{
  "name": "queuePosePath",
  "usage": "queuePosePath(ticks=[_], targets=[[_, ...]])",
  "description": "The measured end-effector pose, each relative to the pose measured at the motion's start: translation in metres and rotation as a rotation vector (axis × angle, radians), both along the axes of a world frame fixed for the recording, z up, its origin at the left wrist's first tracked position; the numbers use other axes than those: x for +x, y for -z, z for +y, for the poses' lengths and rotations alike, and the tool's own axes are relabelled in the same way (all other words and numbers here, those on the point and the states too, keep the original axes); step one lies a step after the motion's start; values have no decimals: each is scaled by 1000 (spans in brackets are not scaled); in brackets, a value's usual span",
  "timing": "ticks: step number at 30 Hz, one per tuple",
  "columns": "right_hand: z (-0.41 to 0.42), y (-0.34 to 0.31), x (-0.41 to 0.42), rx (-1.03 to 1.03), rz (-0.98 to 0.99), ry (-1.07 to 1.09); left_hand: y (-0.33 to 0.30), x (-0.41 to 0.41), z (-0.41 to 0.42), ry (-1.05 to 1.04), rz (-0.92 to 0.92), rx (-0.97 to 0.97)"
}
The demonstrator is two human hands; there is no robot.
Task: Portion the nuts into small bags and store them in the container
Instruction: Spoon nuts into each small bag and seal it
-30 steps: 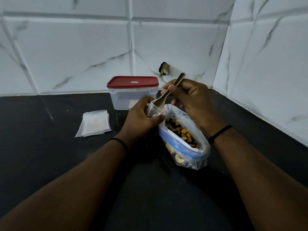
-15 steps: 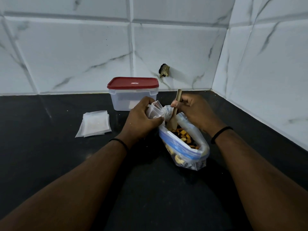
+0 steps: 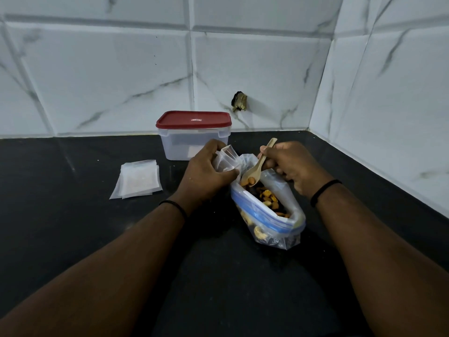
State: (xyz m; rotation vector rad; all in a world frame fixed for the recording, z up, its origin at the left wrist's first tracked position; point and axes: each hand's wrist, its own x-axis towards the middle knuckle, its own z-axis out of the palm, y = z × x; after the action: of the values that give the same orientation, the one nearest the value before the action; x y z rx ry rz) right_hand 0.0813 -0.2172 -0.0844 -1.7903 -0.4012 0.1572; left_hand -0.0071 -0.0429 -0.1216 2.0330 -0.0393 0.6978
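Observation:
A large clear zip bag [image 3: 269, 215] with a blue seal stands open on the black counter [image 3: 73, 215], full of mixed nuts [image 3: 267, 198]. My right hand [image 3: 289, 164] grips a small wooden spoon [image 3: 257, 166]; its bowl carries a few nuts just above the big bag's mouth. My left hand [image 3: 206, 173] holds a small clear bag [image 3: 227, 158] with its mouth held open, right beside the spoon. Behind them stands a clear container [image 3: 194, 137] with its red lid on.
A stack of small empty bags [image 3: 138, 178] lies flat on the counter to the left. White marble-tiled walls close the back and the right side, meeting in a corner. A dark broken spot [image 3: 239, 101] marks the back wall.
The spoon went down into the nuts in the large bag and has come back up loaded. My left hand kept holding the small bag in the same place.

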Motion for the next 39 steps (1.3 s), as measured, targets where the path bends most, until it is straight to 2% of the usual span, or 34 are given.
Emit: queuePosePath(ticks=[10,15,18,21,24,28,30,35,39], targets=[[0,0,9,194,205,128,0,0,1,3,2,7],[8,-3,1,342,91,193,1,0,1,21,9,4],[11,-8,-12,408,-60,45,1,1,0,20,-3,6],[12,-14,-26,301,-333,-195,0,1,0,13,-6,11],[10,-18,-27,280,-469,-216,0,1,0,8,1,5],[0,-18,-9,324,-451,8,0,0,1,2,13,10],[-4,-14,4,206,-422,107,-1,0,1,4,15,4],[-1,4,14,-239,-442,-14,-1,0,0,-6,8,20],[3,3,8,-310,-433,-48,-1,0,0,1,-2,28]])
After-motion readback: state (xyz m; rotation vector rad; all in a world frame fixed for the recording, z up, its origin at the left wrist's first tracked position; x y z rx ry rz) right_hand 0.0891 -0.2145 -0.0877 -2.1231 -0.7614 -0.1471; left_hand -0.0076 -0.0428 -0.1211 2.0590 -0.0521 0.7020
